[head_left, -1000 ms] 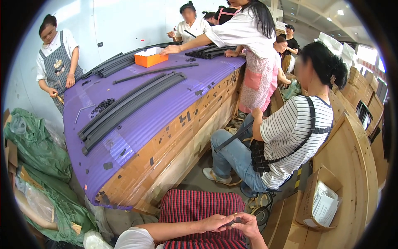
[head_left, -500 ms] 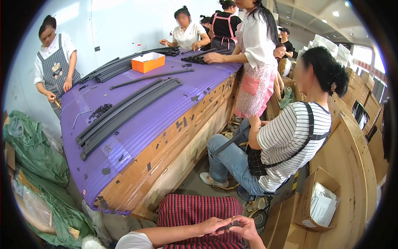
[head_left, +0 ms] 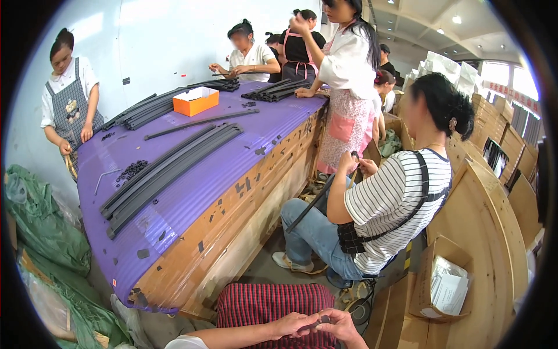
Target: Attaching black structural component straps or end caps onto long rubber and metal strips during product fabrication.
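Over the red-and-black striped cloth [head_left: 270,299] at the lower middle, both of my hands meet on a small dark piece [head_left: 314,324], too small to name its kind. My left hand [head_left: 289,326] comes from the left with its fingers closed around one end. Pinching the other end, my right hand [head_left: 344,327] has its thumb on top. My fingers cover part of the piece.
A purple-covered table [head_left: 192,154] bears long black strips [head_left: 174,168], small black rings [head_left: 132,172] and an orange box [head_left: 196,103]. A seated co-worker [head_left: 395,203] is close on my right, beside a carton of packets [head_left: 447,285]. Green sacks [head_left: 46,221] lie left.
The whole view has shifted slightly. My hands stay together on the dark piece. On my right, the seated co-worker's hands have risen; a standing co-worker has lifted a hand from the table.
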A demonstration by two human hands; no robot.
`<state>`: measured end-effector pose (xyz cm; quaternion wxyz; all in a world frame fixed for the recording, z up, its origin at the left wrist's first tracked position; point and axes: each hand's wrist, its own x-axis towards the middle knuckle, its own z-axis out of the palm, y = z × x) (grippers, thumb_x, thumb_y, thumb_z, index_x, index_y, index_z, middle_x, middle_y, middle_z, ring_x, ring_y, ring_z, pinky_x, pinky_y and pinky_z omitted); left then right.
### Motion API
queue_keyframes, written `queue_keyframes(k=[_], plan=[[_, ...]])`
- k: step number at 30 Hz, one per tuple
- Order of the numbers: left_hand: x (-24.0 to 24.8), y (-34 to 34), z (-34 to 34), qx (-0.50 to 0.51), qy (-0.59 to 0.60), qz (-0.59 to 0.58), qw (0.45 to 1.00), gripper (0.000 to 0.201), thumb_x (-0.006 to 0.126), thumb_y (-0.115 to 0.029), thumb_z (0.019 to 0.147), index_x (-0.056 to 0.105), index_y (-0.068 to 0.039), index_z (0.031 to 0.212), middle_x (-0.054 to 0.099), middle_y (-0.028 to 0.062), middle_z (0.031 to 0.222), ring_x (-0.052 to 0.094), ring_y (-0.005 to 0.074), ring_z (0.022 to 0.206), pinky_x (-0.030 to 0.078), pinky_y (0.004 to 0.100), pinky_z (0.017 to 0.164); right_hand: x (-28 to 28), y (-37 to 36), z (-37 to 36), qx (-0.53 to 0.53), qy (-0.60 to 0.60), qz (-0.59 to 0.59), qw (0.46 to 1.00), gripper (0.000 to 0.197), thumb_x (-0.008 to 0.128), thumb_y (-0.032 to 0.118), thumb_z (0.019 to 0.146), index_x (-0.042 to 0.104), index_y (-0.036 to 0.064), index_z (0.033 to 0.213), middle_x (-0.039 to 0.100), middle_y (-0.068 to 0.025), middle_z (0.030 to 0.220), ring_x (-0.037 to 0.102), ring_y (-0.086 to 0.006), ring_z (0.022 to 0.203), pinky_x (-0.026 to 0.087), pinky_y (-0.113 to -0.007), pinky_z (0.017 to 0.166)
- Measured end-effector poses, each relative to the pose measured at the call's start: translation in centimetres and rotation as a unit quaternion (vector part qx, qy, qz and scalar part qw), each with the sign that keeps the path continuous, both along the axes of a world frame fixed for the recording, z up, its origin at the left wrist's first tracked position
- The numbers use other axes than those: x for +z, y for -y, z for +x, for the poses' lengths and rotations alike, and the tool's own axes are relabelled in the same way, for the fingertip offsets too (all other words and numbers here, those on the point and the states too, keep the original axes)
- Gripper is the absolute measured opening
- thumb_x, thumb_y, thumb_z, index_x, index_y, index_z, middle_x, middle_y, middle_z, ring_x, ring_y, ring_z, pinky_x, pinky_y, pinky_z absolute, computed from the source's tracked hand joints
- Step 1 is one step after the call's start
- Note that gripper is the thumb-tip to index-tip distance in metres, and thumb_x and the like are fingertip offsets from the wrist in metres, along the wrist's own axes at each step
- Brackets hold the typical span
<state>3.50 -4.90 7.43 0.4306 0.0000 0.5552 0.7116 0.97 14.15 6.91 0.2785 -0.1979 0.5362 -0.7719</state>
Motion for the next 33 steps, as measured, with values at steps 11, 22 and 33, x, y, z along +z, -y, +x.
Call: queue_keyframes(k=[11, 22, 33], plan=[[0.5, 0.3, 0.1, 0.023, 0.010, 0.007, 1.000, 0.051, 0.037, -0.052, 0.087, 0.060, -0.006, 0.084, 0.044, -0.0044, 0.056, 0.034, 0.0033, 0.044, 0.028, 0.0174, 0.040, 0.1, 0.1, 0.0, 0.004, -0.008, 0.023, 1.000, 0.022, 0.061, -0.008, 0.073, 0.054, -0.0057, 0.094, 0.058, -0.0110, 0.084, 0.059, -0.0182, 0.075, 0.049, -0.028, 0.069], [0.6, 0.3, 0.3, 0.004, 0.006, 0.013, 1.000, 0.052, 0.038, -0.053, 0.086, 0.059, -0.006, 0.086, 0.045, -0.0040, 0.058, 0.036, 0.0031, 0.046, 0.028, 0.0172, 0.041, 0.6, 0.2, 0.2, -0.004, -0.015, 0.030, 0.999, 0.019, 0.062, -0.006, 0.074, 0.056, -0.0044, 0.092, 0.059, -0.0077, 0.084, 0.059, -0.0145, 0.077, 0.050, -0.026, 0.072], [1.1, 0.3, -0.2, 0.021, 0.039, 0.010, 0.999, 0.051, 0.037, -0.051, 0.087, 0.059, -0.004, 0.086, 0.046, -0.0037, 0.057, 0.037, 0.0033, 0.045, 0.029, 0.0171, 0.039, 0.7, 0.4, -0.3, 0.004, -0.034, 0.036, 0.999, 0.018, 0.061, -0.007, 0.074, 0.056, -0.0044, 0.092, 0.058, -0.0085, 0.086, 0.058, -0.0152, 0.078, 0.050, -0.026, 0.072]])
